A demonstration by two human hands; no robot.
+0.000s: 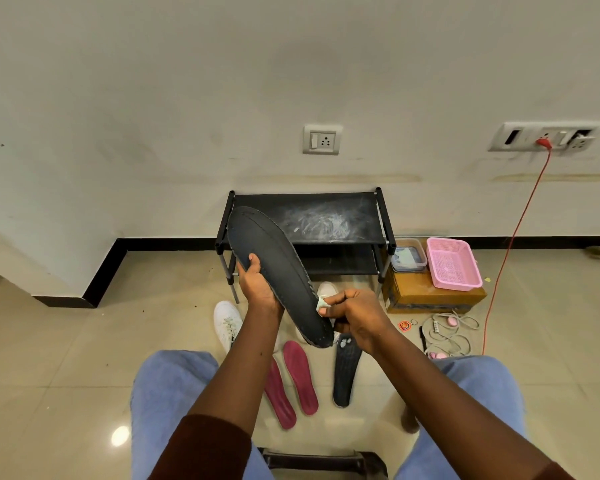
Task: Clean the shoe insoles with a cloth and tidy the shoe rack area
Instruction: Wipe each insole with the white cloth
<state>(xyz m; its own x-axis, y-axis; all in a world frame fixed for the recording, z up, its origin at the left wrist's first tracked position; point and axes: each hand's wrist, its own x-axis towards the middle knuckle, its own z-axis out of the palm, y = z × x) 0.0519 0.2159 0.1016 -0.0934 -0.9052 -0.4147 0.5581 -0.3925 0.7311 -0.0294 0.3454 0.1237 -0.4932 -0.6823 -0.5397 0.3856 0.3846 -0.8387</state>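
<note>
My left hand (258, 289) is gripping the long black insole (274, 258) round its middle, fingers curled, and holding it up in front of the shoe rack (326, 216). My right hand (359, 315) is pinching a small pale wad, most likely the cloth (323, 303), and pressing it against the insole's lower edge.

A long black insole (278, 268) is held tilted in the air, toe end up and to the left in front of the black two-shelf shoe rack (309, 209), whose top shelf is smeared white. The left hand (257, 285) grips its middle. The right hand (357, 313) pinches a small pale cloth (322, 303) against its right edge. Two maroon insoles (300, 375) and a second black insole (345, 372) lie on the floor (84, 341) below.
</note>
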